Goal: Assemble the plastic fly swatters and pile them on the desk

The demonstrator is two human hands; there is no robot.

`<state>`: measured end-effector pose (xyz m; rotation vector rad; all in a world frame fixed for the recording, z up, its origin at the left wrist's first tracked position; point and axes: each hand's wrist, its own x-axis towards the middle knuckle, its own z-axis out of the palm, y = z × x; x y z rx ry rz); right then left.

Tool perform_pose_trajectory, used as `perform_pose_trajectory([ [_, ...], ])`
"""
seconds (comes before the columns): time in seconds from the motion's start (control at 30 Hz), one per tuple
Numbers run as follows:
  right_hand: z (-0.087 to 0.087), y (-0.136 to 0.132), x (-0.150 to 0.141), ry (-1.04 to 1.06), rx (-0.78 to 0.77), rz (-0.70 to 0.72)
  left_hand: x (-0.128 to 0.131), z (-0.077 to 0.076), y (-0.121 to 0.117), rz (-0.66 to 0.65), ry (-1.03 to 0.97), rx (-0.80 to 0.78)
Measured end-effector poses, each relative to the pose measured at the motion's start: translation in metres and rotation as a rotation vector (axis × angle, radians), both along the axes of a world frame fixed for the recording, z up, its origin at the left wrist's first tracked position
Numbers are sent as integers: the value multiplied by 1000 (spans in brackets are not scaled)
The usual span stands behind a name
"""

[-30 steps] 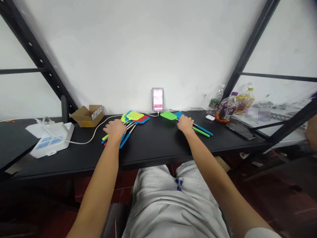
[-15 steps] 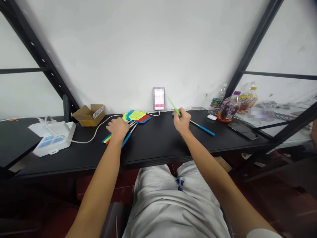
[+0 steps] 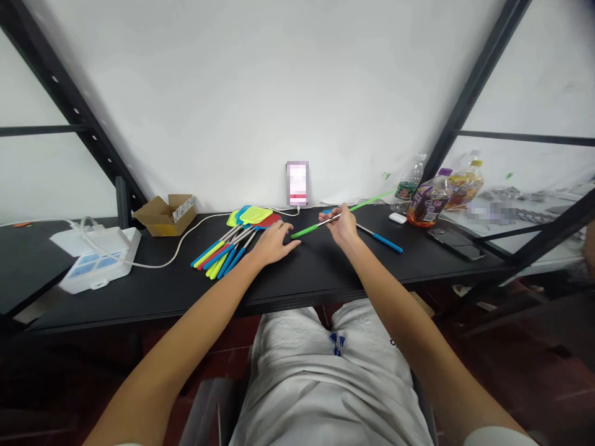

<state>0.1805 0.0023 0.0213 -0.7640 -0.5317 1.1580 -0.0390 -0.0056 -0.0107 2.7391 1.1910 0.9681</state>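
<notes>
In my right hand [image 3: 343, 225] is a green fly swatter [image 3: 305, 231], gripped around its metal rod above the green handle. Its green far end looks thin, as if edge-on, and points up to the right. My left hand [image 3: 275, 243] is open, fingers apart, near the tip of that handle and beside a pile of fly swatters [image 3: 255, 215]. The pile has yellow, blue and red heads, with blue, yellow and red handles fanned toward me. Behind my right hand lies another swatter with a blue handle [image 3: 387, 243], its head mostly hidden.
A phone [image 3: 297, 184] leans on the wall with a white cable. On the black table [image 3: 297, 275] are a cardboard box [image 3: 165, 217] and a white power strip case [image 3: 100, 260] at left, and bottles [image 3: 428, 201], a white earphone case [image 3: 397, 218] and a dark phone [image 3: 455, 244] at right.
My left hand has left the pile's handles, moved right and opened. My right hand has turned, swinging the green swatter so its handle now points left toward my left hand.
</notes>
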Motion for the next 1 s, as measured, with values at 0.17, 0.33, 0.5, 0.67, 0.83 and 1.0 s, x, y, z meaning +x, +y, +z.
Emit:
perform_pose_trajectory([
  [0.17, -3, -3, -7, -6, -37, 261, 0, 0, 1, -100, 61, -59],
  [0.33, 2, -6, -4, 71, 5, 292, 4, 2, 2, -140, 68, -87],
  [0.5, 6, -9, -1, 87, -4, 277, 6, 2, 2, -165, 69, -106],
  [0.67, 10, -10, 0, 107, 3, 248, 6, 4, 1, -164, 71, -123],
  [0.83, 10, -9, 3, 89, 19, 239, 6, 5, 1, -157, 68, -134],
  [1.0, 9, -8, 4, 79, 42, 232, 6, 6, 1, -160, 76, -146],
])
